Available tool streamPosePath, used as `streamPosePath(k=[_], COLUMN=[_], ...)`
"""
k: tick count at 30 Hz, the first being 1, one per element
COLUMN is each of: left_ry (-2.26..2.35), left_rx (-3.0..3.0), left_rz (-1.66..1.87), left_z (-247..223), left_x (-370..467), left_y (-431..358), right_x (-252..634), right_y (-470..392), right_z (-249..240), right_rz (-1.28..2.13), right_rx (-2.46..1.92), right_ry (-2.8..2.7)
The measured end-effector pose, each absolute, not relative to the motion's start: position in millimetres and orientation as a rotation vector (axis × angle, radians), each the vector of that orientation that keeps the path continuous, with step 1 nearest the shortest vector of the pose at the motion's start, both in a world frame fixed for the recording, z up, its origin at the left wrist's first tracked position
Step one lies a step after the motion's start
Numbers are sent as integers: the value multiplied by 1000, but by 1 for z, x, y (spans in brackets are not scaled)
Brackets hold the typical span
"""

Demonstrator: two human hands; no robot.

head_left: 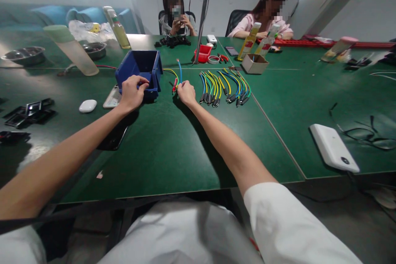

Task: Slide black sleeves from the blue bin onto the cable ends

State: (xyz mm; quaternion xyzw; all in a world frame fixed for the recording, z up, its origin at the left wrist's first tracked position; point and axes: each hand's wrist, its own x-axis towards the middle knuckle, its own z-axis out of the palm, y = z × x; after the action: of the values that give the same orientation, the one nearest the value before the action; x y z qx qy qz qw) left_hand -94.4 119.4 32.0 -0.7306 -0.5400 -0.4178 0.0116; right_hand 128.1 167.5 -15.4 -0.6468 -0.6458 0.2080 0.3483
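My left hand [132,94] is at the front lip of a blue plastic bin [126,66], thumb and fingers pinched together. Whatever lies between those fingertips is too small to make out. To the right of the bin, my right hand [187,92] is closed on a blue wire [180,70] that stands up from its fingertips. Beside those fingers, a yellow-green wire [170,70] and small red ends lie close together. Further right, several short yellow, green and blue cables [213,86] with black sleeved ends are laid out in rows on the green table [173,144].
Left of the bin are a frosted bottle [74,51], a white case [88,106] and a dark phone [114,138]. Behind the cables stand a red bin [203,54] and a cardboard box [255,64]. A white power bank [334,147] and glasses [360,133] lie right. Two people sit opposite.
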Motion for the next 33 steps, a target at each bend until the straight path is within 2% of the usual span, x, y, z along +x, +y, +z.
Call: streamPosePath(k=[9,17,20,25,33], left_ry=[-1850,-2142,-2166,-2025,-2067], left_rx=[-2212,-2031,-1971,-2026,-2060], left_rz=[-1526,-2136,-2263,-2206,-2115], left_z=[23,-6,-19,-31,-28], left_x=[-64,-35,-26,-21,-21], left_y=[93,88,85,77,68], right_x=[129,130,131,131,134], right_y=[165,161,161,162,161], right_z=[-14,-11,-12,-13,-13], right_rz=[580,533,498,485,535], right_rx=[-1658,-1655,-1619,-1605,-1492], right_ry=[-1625,-1611,-1608,-1621,-1545])
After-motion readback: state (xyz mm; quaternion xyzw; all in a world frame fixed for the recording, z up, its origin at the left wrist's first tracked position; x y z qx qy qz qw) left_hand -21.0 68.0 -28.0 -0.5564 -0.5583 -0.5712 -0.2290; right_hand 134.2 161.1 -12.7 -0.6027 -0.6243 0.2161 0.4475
